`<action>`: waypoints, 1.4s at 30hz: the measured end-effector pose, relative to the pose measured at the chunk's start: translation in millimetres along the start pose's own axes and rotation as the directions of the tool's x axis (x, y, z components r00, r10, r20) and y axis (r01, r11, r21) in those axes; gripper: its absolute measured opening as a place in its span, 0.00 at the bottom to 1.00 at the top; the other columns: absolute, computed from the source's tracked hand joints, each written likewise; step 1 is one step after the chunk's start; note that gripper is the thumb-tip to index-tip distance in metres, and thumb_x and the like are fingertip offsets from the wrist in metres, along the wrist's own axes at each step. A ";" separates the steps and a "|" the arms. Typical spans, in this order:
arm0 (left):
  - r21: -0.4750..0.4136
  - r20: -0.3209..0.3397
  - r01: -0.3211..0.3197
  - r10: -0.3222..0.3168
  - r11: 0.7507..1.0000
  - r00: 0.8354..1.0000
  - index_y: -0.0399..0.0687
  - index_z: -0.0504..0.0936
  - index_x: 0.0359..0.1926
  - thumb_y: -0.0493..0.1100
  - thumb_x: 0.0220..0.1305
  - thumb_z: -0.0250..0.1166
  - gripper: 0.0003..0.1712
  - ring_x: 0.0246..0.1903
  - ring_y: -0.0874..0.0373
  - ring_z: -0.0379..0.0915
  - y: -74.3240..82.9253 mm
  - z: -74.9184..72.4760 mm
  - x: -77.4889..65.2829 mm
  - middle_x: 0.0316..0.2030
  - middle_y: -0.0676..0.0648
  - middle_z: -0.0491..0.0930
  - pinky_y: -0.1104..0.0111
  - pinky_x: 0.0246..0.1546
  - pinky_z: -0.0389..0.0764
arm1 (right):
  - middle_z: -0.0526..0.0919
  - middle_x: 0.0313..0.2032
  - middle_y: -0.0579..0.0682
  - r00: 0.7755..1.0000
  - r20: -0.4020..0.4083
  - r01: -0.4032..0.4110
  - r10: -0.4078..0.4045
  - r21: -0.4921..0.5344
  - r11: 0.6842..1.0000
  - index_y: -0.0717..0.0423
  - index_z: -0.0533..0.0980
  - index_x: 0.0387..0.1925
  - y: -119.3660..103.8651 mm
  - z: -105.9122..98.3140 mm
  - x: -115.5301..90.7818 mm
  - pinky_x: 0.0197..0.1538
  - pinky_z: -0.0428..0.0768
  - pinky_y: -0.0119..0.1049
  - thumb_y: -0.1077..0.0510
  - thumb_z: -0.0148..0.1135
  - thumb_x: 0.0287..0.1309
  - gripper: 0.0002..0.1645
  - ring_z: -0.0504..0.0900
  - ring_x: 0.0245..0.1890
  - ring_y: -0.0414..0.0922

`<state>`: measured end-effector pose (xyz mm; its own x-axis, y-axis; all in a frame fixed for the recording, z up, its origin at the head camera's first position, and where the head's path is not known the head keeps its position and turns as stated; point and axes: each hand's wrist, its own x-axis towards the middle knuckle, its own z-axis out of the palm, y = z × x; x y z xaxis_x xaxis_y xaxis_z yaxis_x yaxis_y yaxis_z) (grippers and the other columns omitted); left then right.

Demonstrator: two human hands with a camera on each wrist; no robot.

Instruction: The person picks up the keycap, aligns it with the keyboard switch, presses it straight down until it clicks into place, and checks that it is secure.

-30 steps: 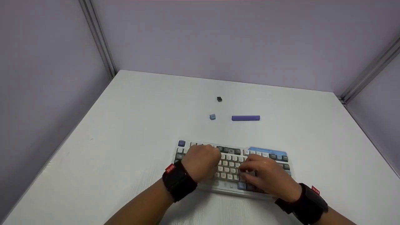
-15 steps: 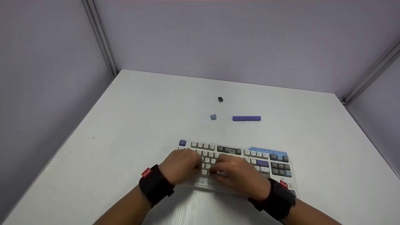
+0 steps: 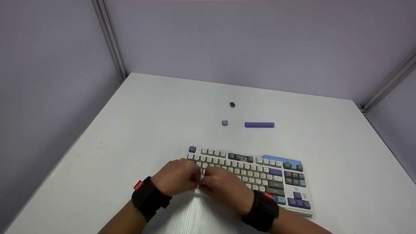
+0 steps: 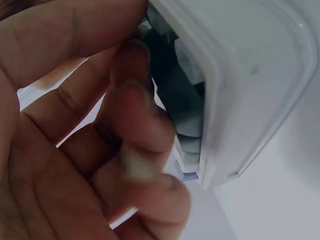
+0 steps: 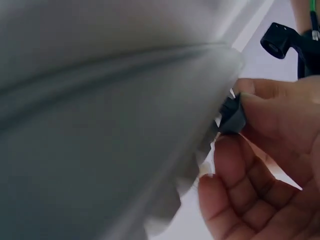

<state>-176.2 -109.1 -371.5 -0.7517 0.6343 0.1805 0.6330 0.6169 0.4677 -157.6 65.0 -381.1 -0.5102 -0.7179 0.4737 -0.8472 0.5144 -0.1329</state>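
Observation:
A white mechanical keyboard (image 3: 261, 177) with cream, grey, purple and blue keys lies near the table's front. Both hands work at its front left corner, fingertips almost meeting. In the right wrist view, the right hand (image 3: 226, 188) pinches a dark keycap (image 5: 234, 117) between thumb and finger, right at the keyboard's edge. The left hand (image 3: 177, 177) bends its fingers over the corner. In the left wrist view its thumb and fingertips are beside the dark keys (image 4: 182, 100); I cannot tell whether they grip anything.
Beyond the keyboard, a long purple spacebar keycap (image 3: 259, 124), a small light blue keycap (image 3: 225, 123) and a small dark keycap (image 3: 232, 104) lie loose on the white table (image 3: 156, 113). Pale partition walls (image 3: 227, 42) stand around the back and sides.
Both hands have moved left along the keyboard to its front left corner, the right hand travelling farther. The keyboard's right side has come uncovered. The loose keycaps stay where they were.

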 end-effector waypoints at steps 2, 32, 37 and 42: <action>-0.004 0.002 0.006 -0.006 1.000 1.000 0.57 0.73 0.11 0.35 0.33 0.61 0.10 0.13 0.67 0.60 -0.4 1.3 -1.0 0.09 0.62 0.66 0.73 0.09 0.61 | 0.68 0.22 0.39 1.000 -0.010 0.017 -0.018 -0.020 1.000 0.49 0.78 0.26 -1.7 1.5 -0.6 0.23 0.63 0.20 0.57 0.61 0.39 0.06 0.63 0.21 0.32; 0.014 0.106 0.070 -0.071 0.997 0.992 0.55 0.71 0.22 0.40 0.30 0.65 0.13 0.18 0.64 0.63 2.3 -2.9 2.4 0.17 0.57 0.69 0.71 0.14 0.65 | 0.73 0.28 0.38 0.997 0.039 0.069 -0.069 0.014 0.998 0.45 0.78 0.28 9.0 -2.5 -7.4 0.30 0.66 0.21 0.55 0.60 0.40 0.08 0.66 0.27 0.32; 0.001 0.106 0.075 -0.074 0.997 0.992 0.55 0.71 0.23 0.44 0.32 0.67 0.13 0.19 0.64 0.64 2.1 -3.7 1.9 0.18 0.57 0.70 0.71 0.15 0.66 | 0.73 0.30 0.41 0.998 0.028 0.063 -0.063 -0.002 0.998 0.47 0.78 0.27 3.7 0.5 -3.1 0.32 0.67 0.21 0.57 0.61 0.40 0.06 0.68 0.28 0.33; -0.001 0.104 0.074 -0.073 0.997 0.992 0.55 0.71 0.22 0.44 0.33 0.66 0.13 0.18 0.64 0.64 2.7 -2.6 1.5 0.18 0.57 0.69 0.71 0.14 0.65 | 0.74 0.28 0.42 0.999 -0.017 0.046 -0.049 -0.115 0.992 0.50 0.78 0.24 -4.4 3.6 -2.9 0.30 0.68 0.25 0.59 0.59 0.41 0.04 0.68 0.26 0.36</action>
<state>-176.1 -107.7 -367.7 -0.7728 0.6322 0.0551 0.5755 0.6616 0.4806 -153.0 63.2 -385.1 -0.4659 -0.7341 0.4940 -0.8472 0.5311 -0.0097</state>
